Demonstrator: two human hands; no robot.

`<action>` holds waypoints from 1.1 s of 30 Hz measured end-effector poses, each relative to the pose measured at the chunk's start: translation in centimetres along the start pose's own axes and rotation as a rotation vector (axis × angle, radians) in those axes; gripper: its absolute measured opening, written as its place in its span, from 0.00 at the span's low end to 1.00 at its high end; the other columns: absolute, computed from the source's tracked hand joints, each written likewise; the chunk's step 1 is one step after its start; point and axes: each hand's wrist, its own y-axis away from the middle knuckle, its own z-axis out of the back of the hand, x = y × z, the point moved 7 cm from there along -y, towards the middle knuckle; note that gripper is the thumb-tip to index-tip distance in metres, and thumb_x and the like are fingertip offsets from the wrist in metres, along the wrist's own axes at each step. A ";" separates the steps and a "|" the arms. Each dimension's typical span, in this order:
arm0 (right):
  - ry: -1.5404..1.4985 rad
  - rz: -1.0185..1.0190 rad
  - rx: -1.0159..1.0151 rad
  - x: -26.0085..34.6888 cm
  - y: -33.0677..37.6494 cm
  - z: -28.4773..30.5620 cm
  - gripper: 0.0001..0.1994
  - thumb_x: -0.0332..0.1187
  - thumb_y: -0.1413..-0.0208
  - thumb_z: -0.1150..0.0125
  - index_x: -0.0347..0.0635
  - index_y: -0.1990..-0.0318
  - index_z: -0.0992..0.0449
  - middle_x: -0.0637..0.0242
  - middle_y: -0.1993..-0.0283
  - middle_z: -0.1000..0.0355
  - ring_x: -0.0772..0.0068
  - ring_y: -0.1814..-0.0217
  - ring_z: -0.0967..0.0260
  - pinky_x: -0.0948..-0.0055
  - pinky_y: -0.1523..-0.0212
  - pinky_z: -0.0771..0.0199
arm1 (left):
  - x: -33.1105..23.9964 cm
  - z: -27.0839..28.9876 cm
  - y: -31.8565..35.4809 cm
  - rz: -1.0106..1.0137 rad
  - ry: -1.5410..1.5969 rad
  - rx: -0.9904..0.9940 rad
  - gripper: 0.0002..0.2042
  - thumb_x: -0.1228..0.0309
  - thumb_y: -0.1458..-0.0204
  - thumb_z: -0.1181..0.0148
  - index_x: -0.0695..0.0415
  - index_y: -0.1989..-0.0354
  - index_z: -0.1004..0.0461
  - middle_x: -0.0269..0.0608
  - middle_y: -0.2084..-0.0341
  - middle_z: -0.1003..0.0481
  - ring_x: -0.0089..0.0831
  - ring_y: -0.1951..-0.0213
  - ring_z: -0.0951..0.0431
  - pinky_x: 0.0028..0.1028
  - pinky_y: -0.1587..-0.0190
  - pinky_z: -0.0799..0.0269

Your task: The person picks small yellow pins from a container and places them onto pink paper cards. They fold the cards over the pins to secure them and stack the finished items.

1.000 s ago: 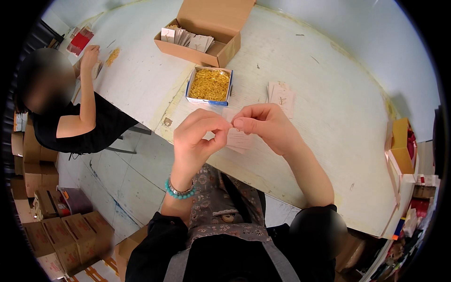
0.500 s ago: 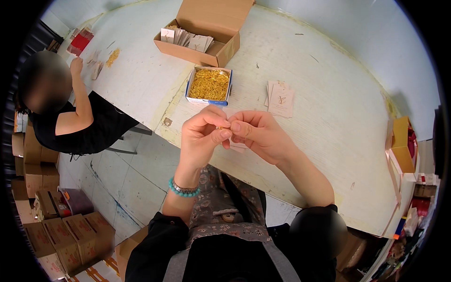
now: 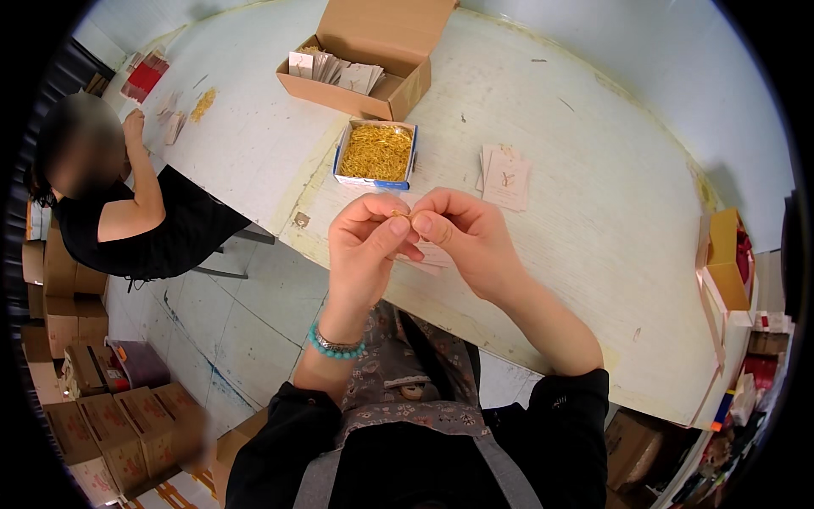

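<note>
My left hand (image 3: pixel 365 242) and my right hand (image 3: pixel 471 233) meet fingertip to fingertip above the near edge of the white table (image 3: pixel 593 254). Between thumbs and forefingers they pinch a tiny gold piece (image 3: pixel 401 215). A pale card (image 3: pixel 428 257) lies on the table under my right hand, partly hidden. Just beyond my fingers stands a small blue-edged box of gold pieces (image 3: pixel 376 153). To its right lies a small stack of pale cards (image 3: pixel 504 176). A turquoise bead bracelet circles my left wrist.
An open cardboard box (image 3: pixel 365 64) with cards stands at the table's far side. Another person in black (image 3: pixel 127 212) sits at the left end, hand on the table near red packets (image 3: pixel 144 76). Cardboard cartons (image 3: pixel 93 399) are stacked lower left. Orange boxes (image 3: pixel 725 263) sit at the right.
My hands have drawn together from a small gap until the fingertips touch, and they have shifted slightly toward me. The person at the left has moved their arm along the table.
</note>
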 end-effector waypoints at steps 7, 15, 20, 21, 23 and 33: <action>0.298 0.251 -0.097 0.3 0.0 0.6 0.04 0.27 0.46 0.42 0.37 0.65 0.28 0.70 0.67 0.33 0.82 0.66 0.36 0.81 0.65 0.34 | 1.4 0.1 0.0 0.259 0.178 -0.014 0.07 0.72 0.44 0.46 0.64 0.64 0.30 0.37 0.71 0.27 0.23 0.69 0.24 0.22 0.71 0.22; 0.656 0.330 -0.099 3.3 -0.2 1.0 0.04 0.28 0.51 0.38 0.38 0.69 0.23 0.69 0.72 0.29 0.79 0.74 0.35 0.79 0.71 0.33 | -0.1 -0.4 0.5 0.057 -0.512 -0.121 0.06 0.76 0.45 0.43 0.65 0.62 0.29 0.34 0.69 0.26 0.17 0.68 0.27 0.19 0.67 0.26; 0.676 0.088 -0.334 3.3 -1.2 4.8 0.06 0.30 0.51 0.37 0.36 0.68 0.22 0.68 0.74 0.25 0.81 0.74 0.33 0.79 0.72 0.32 | -0.5 0.0 -0.6 -0.038 -1.227 -0.213 0.12 0.70 0.51 0.36 0.64 0.64 0.29 0.35 0.69 0.26 0.18 0.71 0.28 0.20 0.70 0.30; 0.702 0.045 -0.329 3.1 -1.5 5.6 0.06 0.30 0.50 0.37 0.37 0.68 0.22 0.69 0.74 0.25 0.82 0.73 0.33 0.80 0.71 0.32 | -0.8 -0.3 -0.9 -0.103 -1.536 -0.239 0.13 0.69 0.53 0.35 0.64 0.64 0.29 0.35 0.70 0.26 0.19 0.71 0.28 0.21 0.71 0.31; 0.749 -0.038 -0.317 2.2 -1.9 7.0 0.06 0.30 0.49 0.38 0.37 0.67 0.21 0.73 0.73 0.25 0.85 0.72 0.34 0.82 0.70 0.33 | 1.2 2.1 -1.3 0.095 -1.454 -0.185 0.14 0.67 0.56 0.33 0.63 0.66 0.28 0.36 0.72 0.25 0.20 0.74 0.28 0.21 0.71 0.32; 0.728 -0.168 -0.184 -0.9 -2.8 7.1 0.08 0.31 0.49 0.38 0.35 0.67 0.22 0.72 0.74 0.26 0.86 0.72 0.34 0.82 0.70 0.34 | 1.5 5.0 -2.2 0.177 -1.005 -0.214 0.07 0.72 0.53 0.36 0.63 0.72 0.25 0.34 0.82 0.26 0.18 0.80 0.31 0.20 0.75 0.34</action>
